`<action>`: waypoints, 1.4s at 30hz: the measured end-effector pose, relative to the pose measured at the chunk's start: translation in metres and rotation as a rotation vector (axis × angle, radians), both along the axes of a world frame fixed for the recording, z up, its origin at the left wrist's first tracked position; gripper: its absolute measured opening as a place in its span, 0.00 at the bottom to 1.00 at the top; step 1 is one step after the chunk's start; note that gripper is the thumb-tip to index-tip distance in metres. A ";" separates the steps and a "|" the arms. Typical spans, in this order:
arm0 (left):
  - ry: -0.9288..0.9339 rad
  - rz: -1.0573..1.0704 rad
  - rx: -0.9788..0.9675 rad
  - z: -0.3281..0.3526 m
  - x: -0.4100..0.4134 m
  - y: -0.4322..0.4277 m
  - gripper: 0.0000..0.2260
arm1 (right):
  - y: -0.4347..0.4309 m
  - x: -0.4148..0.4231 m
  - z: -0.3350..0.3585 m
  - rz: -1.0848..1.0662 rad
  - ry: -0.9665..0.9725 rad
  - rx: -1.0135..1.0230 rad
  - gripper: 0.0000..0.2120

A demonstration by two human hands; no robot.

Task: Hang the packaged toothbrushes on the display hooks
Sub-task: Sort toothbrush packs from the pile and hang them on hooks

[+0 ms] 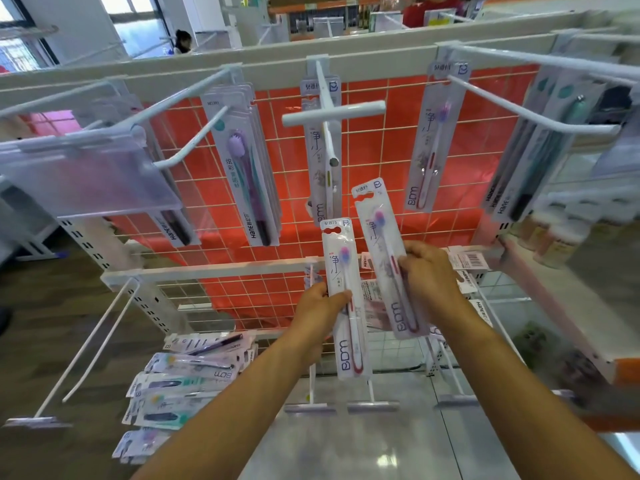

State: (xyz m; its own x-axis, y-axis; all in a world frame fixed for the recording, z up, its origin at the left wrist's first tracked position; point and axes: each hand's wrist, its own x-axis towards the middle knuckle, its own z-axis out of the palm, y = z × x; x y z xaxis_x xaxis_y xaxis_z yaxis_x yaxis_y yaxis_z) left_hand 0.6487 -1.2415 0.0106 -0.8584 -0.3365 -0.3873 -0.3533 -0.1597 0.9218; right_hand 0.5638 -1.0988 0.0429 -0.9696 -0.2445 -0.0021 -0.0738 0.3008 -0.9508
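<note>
Two bare hands are raised before a white wire grid (381, 133) backed in red. The left hand (318, 306) has its grip clenched round a pink-bristled toothbrush pack (341, 271), held upright. At 3 o'clock of it, the right hand (429, 271) grasps a matching pack (379, 237), its top leaning left. At 12 o'clock above both, a white hook (332, 114) with a crossbar juts toward the camera, partly covering one hanging pack (319, 174). Purple packs (242, 161) hang at 10 o'clock. Loose packs (183, 375) lie heaped at 7 o'clock.
</note>
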 end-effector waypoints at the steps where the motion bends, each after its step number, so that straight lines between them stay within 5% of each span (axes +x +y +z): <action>1: 0.019 0.001 0.012 0.001 0.001 0.000 0.06 | 0.000 0.002 0.001 0.008 -0.061 -0.053 0.12; 10: 0.201 0.085 0.119 0.012 0.006 0.000 0.10 | -0.004 0.019 -0.004 0.136 -0.315 -0.336 0.12; 21: 0.246 0.125 0.190 0.015 0.012 0.000 0.10 | -0.008 0.030 -0.005 0.187 -0.330 -0.364 0.12; 42: 0.257 0.285 0.000 0.014 0.044 0.006 0.14 | -0.015 0.059 -0.012 0.348 -0.329 -0.364 0.10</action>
